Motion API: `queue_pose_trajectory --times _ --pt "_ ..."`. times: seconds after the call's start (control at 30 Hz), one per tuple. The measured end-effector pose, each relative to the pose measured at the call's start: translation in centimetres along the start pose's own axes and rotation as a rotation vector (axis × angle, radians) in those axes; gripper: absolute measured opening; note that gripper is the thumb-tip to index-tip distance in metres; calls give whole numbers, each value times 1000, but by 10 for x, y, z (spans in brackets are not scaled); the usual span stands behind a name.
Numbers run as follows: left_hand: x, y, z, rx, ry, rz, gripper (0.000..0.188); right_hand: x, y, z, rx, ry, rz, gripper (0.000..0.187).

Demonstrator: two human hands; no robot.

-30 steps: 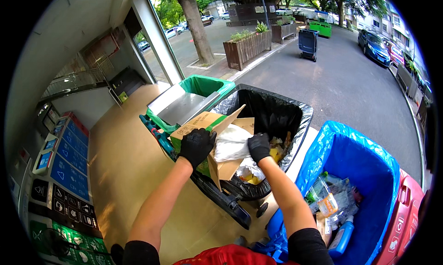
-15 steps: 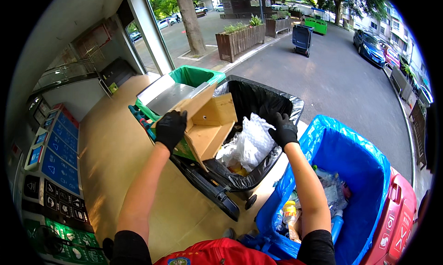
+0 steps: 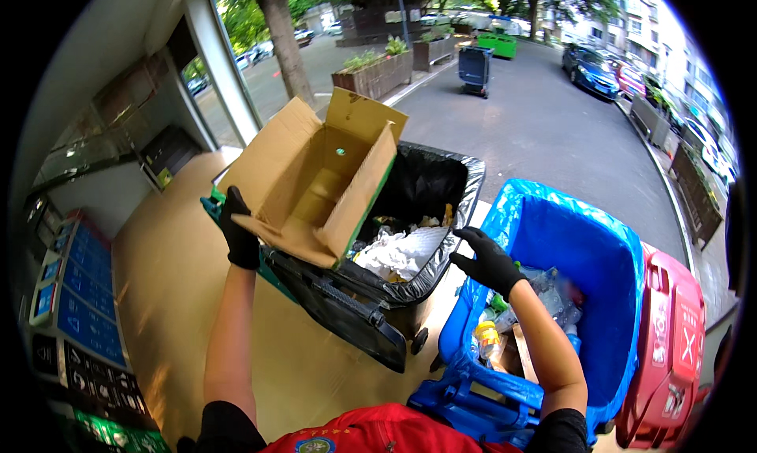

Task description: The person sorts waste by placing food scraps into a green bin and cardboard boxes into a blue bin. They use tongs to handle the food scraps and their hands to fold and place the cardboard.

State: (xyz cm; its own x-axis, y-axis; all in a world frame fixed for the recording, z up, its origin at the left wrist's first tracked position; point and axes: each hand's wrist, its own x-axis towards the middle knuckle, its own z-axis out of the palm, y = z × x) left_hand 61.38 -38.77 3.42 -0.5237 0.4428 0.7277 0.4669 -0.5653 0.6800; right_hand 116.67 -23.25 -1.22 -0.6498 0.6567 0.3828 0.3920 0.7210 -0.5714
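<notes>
1. A person in black gloves stands over a row of wheeled waste bins on a tan pavement, holding up an open brown cardboard box (image 3: 315, 185).
2. The left hand (image 3: 239, 231) is closed around the lower left flap of the cardboard box, which hangs tilted above and to the left of the black bin lined with a black plastic bag (image 3: 430, 208), its open mouth turned toward the camera and apparently empty.
3. The right hand (image 3: 489, 257) holds nothing; its fingers are spread and slightly curled over the near right rim of the black bin.
4. Inside the black bin lies a heap of crumpled white paper and plastic (image 3: 398, 252), below the box.
5. Just right of the black bin stands a blue bin lined with a blue plastic bag (image 3: 583, 248), with clear plastic bottles (image 3: 544, 295) at its bottom.
6. Beyond the blue bin, further right of the black bin, is a red bin with a closed lid (image 3: 666, 335).
7. Behind the cardboard box, left of the black bin, the edge of a green bin (image 3: 211, 205) shows.
</notes>
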Motion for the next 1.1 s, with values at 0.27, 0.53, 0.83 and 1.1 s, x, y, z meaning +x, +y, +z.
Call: queue_pose_trajectory --times 0.27,0.53,0.83,1.1 --pt "-83 75 116 396 54 226 28 -122 -63 -14 121 62 141 51" --pt "-159 119 204 167 -150 39 28 -245 -119 -31 80 116 518 51" --pt "-179 65 263 -1500 -780 -374 68 -356 -151 -72 109 377 602 49" --pt "-287 23 262 -1267 -720 -709 53 -492 -72 -160 -192 676 818 48"
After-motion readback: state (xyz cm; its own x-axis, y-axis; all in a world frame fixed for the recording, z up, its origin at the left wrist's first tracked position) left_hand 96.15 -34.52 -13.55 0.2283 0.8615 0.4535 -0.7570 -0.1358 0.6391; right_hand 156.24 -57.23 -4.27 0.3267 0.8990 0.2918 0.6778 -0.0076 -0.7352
